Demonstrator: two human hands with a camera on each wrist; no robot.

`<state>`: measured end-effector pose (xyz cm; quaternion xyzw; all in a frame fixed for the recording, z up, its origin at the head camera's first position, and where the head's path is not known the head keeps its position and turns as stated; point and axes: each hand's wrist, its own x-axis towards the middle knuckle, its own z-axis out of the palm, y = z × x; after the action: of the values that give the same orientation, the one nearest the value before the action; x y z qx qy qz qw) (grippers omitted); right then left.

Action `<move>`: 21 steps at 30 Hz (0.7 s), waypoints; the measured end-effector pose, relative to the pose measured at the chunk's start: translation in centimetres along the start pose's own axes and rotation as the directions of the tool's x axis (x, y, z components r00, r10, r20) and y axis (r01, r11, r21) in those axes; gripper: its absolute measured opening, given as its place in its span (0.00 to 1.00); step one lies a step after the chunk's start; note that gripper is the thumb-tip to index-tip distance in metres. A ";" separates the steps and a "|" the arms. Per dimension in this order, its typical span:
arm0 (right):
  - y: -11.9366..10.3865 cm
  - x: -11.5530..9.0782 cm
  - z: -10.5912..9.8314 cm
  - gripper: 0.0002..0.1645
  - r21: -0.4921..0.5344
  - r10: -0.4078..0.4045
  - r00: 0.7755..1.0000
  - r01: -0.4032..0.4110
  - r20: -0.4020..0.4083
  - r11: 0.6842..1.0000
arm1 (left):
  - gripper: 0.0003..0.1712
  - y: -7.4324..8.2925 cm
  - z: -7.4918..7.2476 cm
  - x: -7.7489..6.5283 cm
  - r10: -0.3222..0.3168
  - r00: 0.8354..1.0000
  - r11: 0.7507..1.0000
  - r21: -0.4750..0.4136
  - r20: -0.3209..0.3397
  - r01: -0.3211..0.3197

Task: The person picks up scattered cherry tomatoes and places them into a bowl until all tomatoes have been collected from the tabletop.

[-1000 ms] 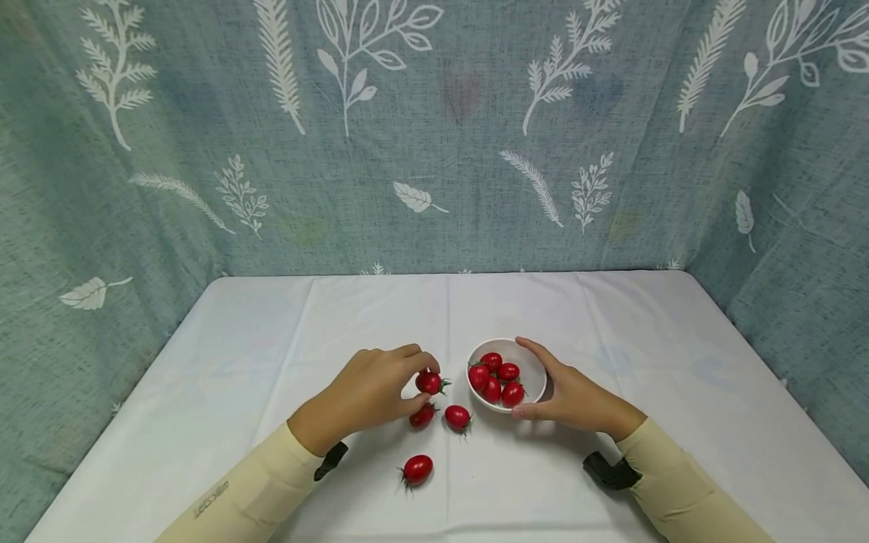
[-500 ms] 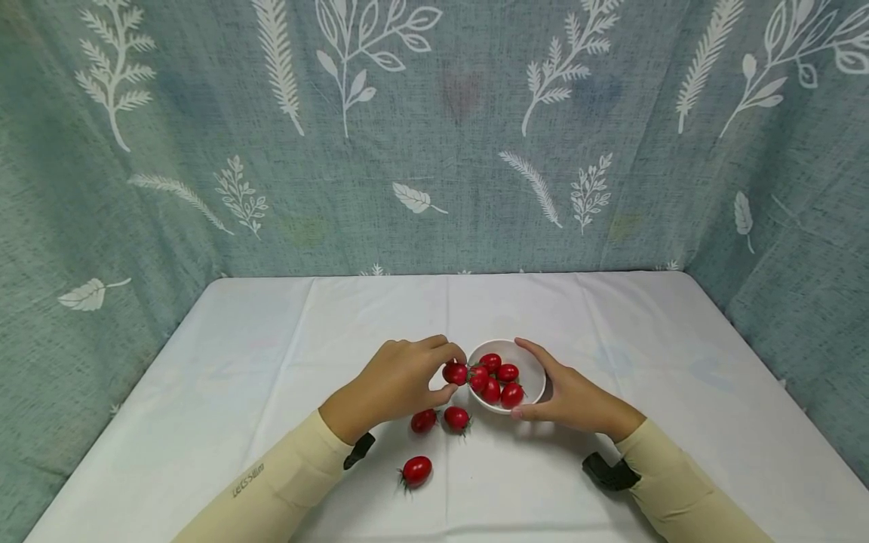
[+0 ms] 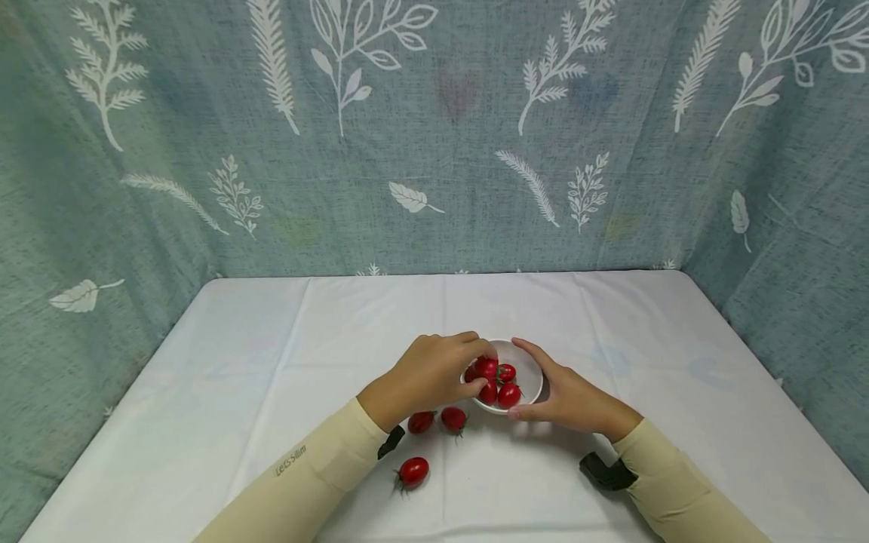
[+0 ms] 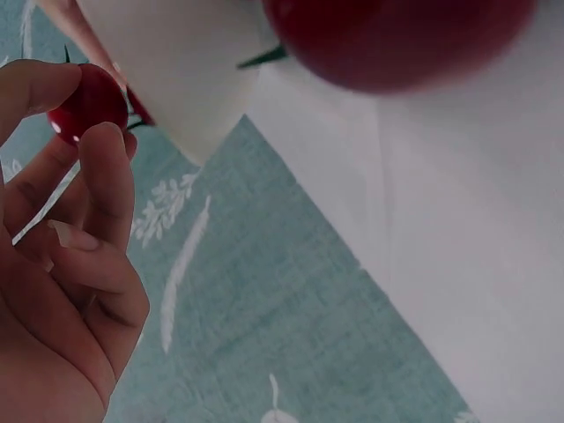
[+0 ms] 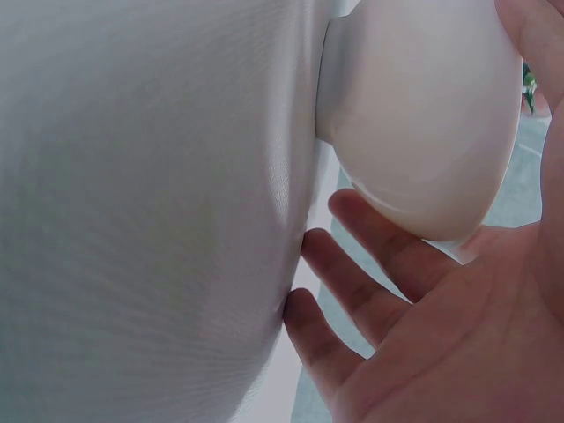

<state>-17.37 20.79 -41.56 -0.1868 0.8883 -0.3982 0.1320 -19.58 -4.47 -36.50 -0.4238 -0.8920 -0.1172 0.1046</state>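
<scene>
My left hand (image 3: 437, 373) pinches a cherry tomato (image 4: 88, 107) between thumb and fingertips, over the left side of a small white bowl (image 3: 532, 381). Several cherry tomatoes (image 3: 509, 395) lie inside that bowl, some partly covered by the left hand. From the right, my right hand (image 3: 577, 396) grips the bowl, thumb at the near side and index finger at the far rim. The right wrist view shows the bowl's foot on the white cloth, with the other fingers (image 5: 330, 264) spread below its wall.
Three loose cherry tomatoes lie on the white tablecloth (image 3: 353, 309): one beside the left wrist (image 3: 421, 421), another nearer the bowl (image 3: 453, 419), and a third closer to the front (image 3: 413, 473). A green leaf-patterned curtain (image 3: 448, 211) stands around the table's back and sides.
My left hand has carried the pinched tomato to the right, from above the loose tomatoes to over the bowl. The right hand and bowl have stayed in place.
</scene>
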 end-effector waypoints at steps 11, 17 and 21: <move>0.1 0.0 0.0 0.65 0.017 0.006 1.000 -0.006 0.002 1.000 | 0.14 0.5 1.2 1.2 0.005 0.999 1.000 -0.010 0.035 -0.005; 0.1 0.0 0.0 0.65 0.033 0.006 1.000 -0.006 0.016 0.999 | 0.16 0.7 1.6 1.5 -0.024 0.995 1.000 -0.015 0.094 0.025; 0.1 0.0 -0.1 0.65 0.029 0.010 1.000 -0.010 0.017 1.000 | 0.17 0.7 1.9 1.6 -0.040 0.992 0.999 -0.006 0.122 0.041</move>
<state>-17.41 20.88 -41.55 -0.1838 0.8822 -0.4088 0.1443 -20.20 -2.27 -37.75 -0.4124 -0.9047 -0.0970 0.0457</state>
